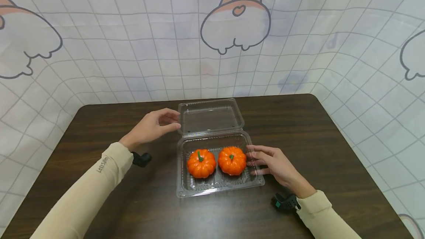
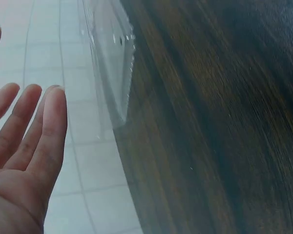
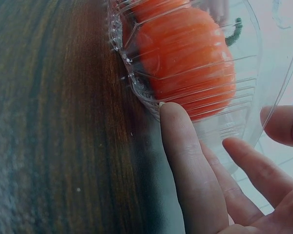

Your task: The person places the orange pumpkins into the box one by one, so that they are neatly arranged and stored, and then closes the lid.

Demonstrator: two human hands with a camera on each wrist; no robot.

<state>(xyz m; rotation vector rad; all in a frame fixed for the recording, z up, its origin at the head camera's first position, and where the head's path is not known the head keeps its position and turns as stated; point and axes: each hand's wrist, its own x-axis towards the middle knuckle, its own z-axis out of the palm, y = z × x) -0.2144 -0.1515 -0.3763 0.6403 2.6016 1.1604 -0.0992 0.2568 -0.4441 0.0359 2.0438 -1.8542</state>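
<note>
A clear plastic clamshell box (image 1: 220,189) lies on the table with its lid (image 1: 211,118) folded back toward the far edge. Two small orange pumpkins with green stems sit side by side inside: a left pumpkin (image 1: 201,166) and a right pumpkin (image 1: 233,163). Beside the left edge of the lid is my left hand (image 1: 154,125), fingers extended and thumb apart; whether they touch the lid I cannot tell. My right hand (image 1: 277,166) is at the box's right wall, fingers spread. In the right wrist view, a fingertip (image 3: 172,112) lies against the ribbed clear wall, low near the table.
The dark wood-grain table (image 1: 139,202) has rounded far corners. A white grid-patterned curtain (image 1: 132,47) with cartoon animals hangs behind it and at the sides. Black straps with small devices are on both wrists.
</note>
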